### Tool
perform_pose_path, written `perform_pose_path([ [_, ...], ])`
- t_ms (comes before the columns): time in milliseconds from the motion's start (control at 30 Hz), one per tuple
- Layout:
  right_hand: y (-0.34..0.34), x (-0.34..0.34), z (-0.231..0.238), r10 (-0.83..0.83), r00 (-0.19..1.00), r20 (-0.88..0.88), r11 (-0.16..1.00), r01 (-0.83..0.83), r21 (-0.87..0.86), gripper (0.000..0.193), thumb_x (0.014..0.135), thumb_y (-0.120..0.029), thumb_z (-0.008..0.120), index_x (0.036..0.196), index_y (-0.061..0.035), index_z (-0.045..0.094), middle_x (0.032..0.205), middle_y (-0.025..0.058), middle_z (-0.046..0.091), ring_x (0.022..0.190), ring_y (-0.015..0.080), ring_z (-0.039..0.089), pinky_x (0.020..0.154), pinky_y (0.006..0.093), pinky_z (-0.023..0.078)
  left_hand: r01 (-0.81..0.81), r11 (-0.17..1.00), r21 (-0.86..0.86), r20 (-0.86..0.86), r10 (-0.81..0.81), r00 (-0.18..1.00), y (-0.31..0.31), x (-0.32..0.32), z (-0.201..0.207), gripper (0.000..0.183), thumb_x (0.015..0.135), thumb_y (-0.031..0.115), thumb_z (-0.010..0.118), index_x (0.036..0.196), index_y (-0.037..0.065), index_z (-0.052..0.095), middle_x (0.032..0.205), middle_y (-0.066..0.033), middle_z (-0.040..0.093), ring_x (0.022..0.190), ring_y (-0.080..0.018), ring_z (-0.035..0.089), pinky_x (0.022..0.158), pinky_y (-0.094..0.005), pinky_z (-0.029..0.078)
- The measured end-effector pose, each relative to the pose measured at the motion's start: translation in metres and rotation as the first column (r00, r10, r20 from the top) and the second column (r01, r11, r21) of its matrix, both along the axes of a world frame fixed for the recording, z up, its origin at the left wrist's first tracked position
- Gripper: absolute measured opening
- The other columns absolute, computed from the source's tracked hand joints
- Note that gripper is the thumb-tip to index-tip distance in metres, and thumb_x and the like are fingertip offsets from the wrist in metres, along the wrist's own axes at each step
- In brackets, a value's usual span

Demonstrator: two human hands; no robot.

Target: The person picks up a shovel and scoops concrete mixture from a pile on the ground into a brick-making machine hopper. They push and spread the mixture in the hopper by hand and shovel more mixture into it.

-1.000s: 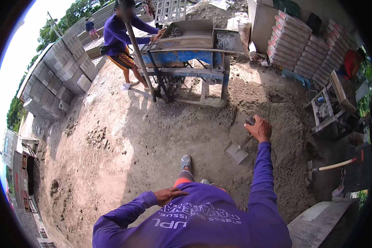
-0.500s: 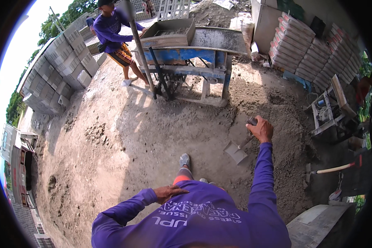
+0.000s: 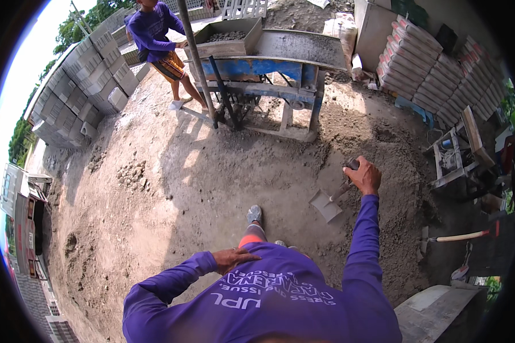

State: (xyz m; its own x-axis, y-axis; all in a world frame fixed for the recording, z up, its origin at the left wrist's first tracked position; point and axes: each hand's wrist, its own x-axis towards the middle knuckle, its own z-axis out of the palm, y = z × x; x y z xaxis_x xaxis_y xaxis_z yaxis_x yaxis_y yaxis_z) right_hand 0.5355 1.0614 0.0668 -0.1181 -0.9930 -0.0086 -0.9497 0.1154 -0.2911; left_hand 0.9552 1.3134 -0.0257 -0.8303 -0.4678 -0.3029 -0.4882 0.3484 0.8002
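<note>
Out to the right, my right hand (image 3: 366, 176) is closed over the dark grip of a shovel. The shovel's flat, pale blade (image 3: 326, 206) rests on the dirt, below and left of that hand. My left hand (image 3: 234, 260) lies against my hip on the purple shirt, its fingers stretched out and holding nothing. Ahead stands a blue block-making machine (image 3: 269, 67) with an open box (image 3: 252, 43) on top, and grey lumpy material (image 3: 226, 36) shows inside the box. Another person (image 3: 157, 37) in a purple shirt stands at its left, one hand at the box.
Stacked concrete blocks (image 3: 83, 91) stand at the far left, and piled sacks (image 3: 412, 66) at the far right. A metal pole (image 3: 195, 63) rises before the machine. Loose gravel (image 3: 392, 228), a wooden frame (image 3: 455, 151) and a wooden-handled tool (image 3: 458, 236) lie right.
My view has shifted slightly. The other person stands more upright, and the lumps in the box show darker and more plainly. Both my hands keep their places, the right still on the shovel.
</note>
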Motion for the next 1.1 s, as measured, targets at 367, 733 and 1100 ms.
perform_pose_path([
  [367,-0.005,-0.003,-0.002,0.001,1.000,-0.029,1.000,-0.002,-0.031,0.039,0.072,-0.044,0.071,0.089,-0.0113,0.060,0.084,0.0102,0.067,0.079,0.0313,0.067,0.070,0.0457,0.052,-0.033,0.999,-0.006,-0.005,0.033,0.999,-0.001,0.000,0.002,0.088,0.069,0.026,0.074,0.145,0.023,0.030,0.128,-0.0212,0.043,0.118,-0.0434,0.047,0.102,-0.0490,0.039],
  [733,-0.022,-0.010,0.000,-0.025,0.999,-0.026,0.999,0.024,-0.032,0.039,0.070,-0.044,0.072,0.090,-0.0126,0.061,0.083,0.0083,0.067,0.077,0.0293,0.067,0.068,0.0441,0.052,-0.069,0.992,0.109,-0.011,0.070,0.997,-0.022,0.010,0.004,0.070,0.083,0.022,0.061,0.146,0.025,0.031,0.137,-0.0198,0.040,0.128,-0.0409,0.039,0.110,-0.0474,0.031],
  [1100,-0.043,-0.022,-0.002,-0.071,0.997,-0.017,0.996,0.070,-0.063,0.043,0.064,-0.045,0.074,0.090,-0.0132,0.063,0.084,0.0094,0.068,0.077,0.0301,0.066,0.065,0.0444,0.051,0.093,0.994,0.056,-0.011,-0.092,0.996,-0.111,0.027,0.001,0.089,0.069,0.026,0.075,0.146,0.025,0.031,0.133,-0.0199,0.043,0.125,-0.0417,0.040,0.108,-0.0485,0.033],
])
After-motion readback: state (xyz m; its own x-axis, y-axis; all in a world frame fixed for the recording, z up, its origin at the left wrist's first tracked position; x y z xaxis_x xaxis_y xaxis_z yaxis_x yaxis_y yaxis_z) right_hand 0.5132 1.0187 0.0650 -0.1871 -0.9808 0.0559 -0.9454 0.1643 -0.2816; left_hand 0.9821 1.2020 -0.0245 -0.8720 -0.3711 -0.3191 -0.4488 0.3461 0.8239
